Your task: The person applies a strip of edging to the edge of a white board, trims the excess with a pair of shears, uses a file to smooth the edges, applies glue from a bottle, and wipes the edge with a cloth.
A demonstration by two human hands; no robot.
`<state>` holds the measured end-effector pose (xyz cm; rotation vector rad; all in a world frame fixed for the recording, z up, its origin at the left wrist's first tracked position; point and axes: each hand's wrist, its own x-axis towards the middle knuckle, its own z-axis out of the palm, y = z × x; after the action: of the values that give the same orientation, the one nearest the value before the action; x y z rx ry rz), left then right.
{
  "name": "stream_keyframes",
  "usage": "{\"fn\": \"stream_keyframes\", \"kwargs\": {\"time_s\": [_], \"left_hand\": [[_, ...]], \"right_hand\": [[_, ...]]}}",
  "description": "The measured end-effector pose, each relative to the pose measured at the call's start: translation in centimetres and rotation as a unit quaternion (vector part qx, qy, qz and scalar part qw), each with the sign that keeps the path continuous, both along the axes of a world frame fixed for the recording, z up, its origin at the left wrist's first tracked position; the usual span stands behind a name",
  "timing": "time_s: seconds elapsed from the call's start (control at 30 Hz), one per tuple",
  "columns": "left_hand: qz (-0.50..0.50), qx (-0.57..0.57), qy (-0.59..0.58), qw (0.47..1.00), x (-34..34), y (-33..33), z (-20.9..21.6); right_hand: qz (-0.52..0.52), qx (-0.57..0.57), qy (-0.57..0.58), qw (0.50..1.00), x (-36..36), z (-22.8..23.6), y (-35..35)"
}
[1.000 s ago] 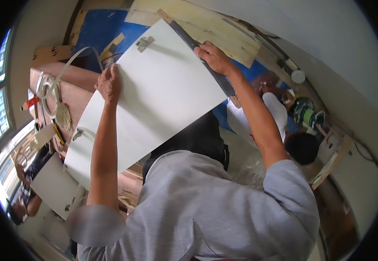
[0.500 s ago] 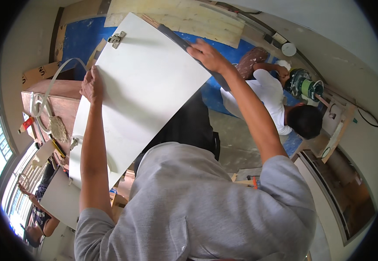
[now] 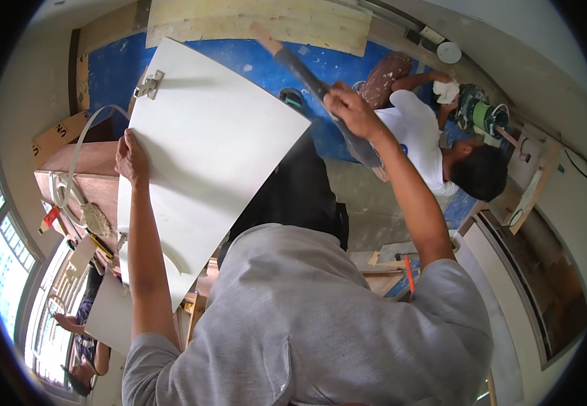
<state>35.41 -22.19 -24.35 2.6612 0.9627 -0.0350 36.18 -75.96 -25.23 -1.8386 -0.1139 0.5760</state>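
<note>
A white cabinet door (image 3: 199,128) lies tilted in front of me, with a metal hinge (image 3: 149,84) near its far left corner. A second hinge (image 3: 122,239) shows at the left edge, beside my forearm. My left hand (image 3: 132,157) is closed on the door's left edge, thumb side up, its fingertips partly hidden. Off the door's right edge, my right hand (image 3: 353,110) grips a long wooden stick wrapped in a dark grey sheet (image 3: 300,71), which looks like sandpaper. Bare wood shows at the stick's far end.
A co-worker in a white shirt (image 3: 415,135) crouches at right, holding a white cloth (image 3: 445,91) by a green-banded bucket (image 3: 486,116). A blue sheet (image 3: 114,68) and plywood (image 3: 260,24) cover the floor ahead. A reddish wooden box (image 3: 80,166) stands left. Another person (image 3: 84,358) is at lower left.
My right hand has lifted the wrapped stick away from the door's right edge and moved it rightward. The door has shifted slightly left with my left hand. The crouching co-worker's arm has moved.
</note>
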Motion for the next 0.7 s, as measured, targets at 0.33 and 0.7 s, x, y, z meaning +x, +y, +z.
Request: {"fn": "stream_keyframes", "kwargs": {"time_s": [0.33,0.7], "left_hand": [[0.026,0.017,-0.024,0.999,-0.4,1.6,-1.8],[-0.027,0.046,0.002,0.999,-0.1,0.6,-0.3]], "right_hand": [[0.048,0.032,-0.058,0.997,3.2,0.4,7.5],[0.093,0.034,-0.126,0.987,20.8,-3.5,25.1]]}}
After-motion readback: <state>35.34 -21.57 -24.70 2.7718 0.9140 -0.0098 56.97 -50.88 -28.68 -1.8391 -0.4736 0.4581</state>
